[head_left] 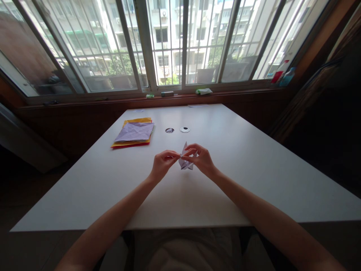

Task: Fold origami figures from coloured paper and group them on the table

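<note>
I have both hands up over the middle of the white table (254, 165), pinching a small folded paper model (186, 161) between them. My left hand (163, 164) closes thumb and forefinger on the model's left tip; my right hand (200, 157) has its fingers curled and nipped shut on the upper right part, so the pale lilac paper sits right between the two sets of fingertips, held just above the tabletop. One pointed flap sticks up past my right fingers.

I judge the piece to be very light, thin and easily creased: it would crumple under a hard squeeze and could tear along a fold if the hands pull apart. The safest hold looks to be on the thicker layered folds near the body, with a light pinch, not on the single-layer points.

Beyond my left fingers, well apart, lies a stack of coloured paper sheets (133, 134), a lilac creased sheet on top of orange and red. Just past my fingertips, toward the window, sit two small round discs (184, 129), apart from the model.
</note>
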Demonstrator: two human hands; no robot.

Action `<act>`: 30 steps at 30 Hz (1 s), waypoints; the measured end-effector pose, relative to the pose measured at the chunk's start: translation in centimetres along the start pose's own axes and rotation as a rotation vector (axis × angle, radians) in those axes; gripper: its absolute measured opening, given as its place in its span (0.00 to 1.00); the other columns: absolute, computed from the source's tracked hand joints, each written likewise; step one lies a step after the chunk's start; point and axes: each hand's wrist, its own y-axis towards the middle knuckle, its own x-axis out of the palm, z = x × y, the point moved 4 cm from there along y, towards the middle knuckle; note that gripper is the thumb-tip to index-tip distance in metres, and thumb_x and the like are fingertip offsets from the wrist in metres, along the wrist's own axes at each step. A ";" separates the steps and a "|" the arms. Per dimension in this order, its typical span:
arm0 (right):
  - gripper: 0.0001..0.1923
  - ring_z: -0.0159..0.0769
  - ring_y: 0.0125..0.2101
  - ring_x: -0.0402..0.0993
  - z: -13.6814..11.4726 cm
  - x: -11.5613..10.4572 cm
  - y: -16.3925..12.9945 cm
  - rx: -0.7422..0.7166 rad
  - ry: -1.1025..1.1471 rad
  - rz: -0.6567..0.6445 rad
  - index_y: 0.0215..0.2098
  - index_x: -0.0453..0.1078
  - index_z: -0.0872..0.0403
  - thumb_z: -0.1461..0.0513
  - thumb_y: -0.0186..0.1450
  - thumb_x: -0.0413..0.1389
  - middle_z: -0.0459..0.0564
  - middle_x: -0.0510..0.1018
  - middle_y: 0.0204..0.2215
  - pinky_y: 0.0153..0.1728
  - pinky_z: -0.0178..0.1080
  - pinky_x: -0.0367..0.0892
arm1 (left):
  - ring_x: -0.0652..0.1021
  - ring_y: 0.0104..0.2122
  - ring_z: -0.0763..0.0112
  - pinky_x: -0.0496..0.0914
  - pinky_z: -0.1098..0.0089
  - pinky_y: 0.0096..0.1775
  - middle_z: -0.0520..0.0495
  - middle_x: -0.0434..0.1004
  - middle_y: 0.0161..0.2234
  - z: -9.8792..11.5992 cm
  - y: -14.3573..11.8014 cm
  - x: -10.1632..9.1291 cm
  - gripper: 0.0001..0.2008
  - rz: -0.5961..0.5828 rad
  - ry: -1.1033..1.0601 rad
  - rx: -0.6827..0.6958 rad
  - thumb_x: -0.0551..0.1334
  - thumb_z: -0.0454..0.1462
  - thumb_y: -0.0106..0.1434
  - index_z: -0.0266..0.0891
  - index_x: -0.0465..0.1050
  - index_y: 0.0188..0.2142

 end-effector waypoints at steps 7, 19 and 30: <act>0.18 0.33 0.21 0.70 0.1 0.0 0.1 0.014 0.032 -0.021 0.30 0.65 0.54 0.54 0.46 0.63 0.46 0.76 0.21 0.23 0.35 0.62 | 0.74 0.29 0.73 0.70 0.72 0.34 0.48 0.74 0.28 -0.5 0.1 0.0 0.09 0.030 -0.049 -0.012 0.65 0.37 0.48 0.35 0.72 0.30; 0.16 0.33 0.24 0.69 0.0 0.2 0.3 0.020 0.068 -0.074 0.31 0.64 0.54 0.57 0.48 0.62 0.45 0.74 0.21 0.25 0.35 0.62 | 0.73 0.29 0.75 0.70 0.72 0.35 0.50 0.71 0.28 -0.2 -0.1 0.3 0.10 0.010 -0.116 0.015 0.65 0.36 0.49 0.36 0.68 0.31; 0.19 0.33 0.24 0.70 0.5 0.2 0.2 0.058 0.069 -0.114 0.35 0.66 0.54 0.55 0.48 0.62 0.46 0.75 0.23 0.25 0.36 0.63 | 0.74 0.29 0.75 0.70 0.73 0.33 0.50 0.72 0.28 -0.5 0.1 0.1 0.12 -0.001 -0.079 -0.035 0.65 0.37 0.48 0.36 0.68 0.32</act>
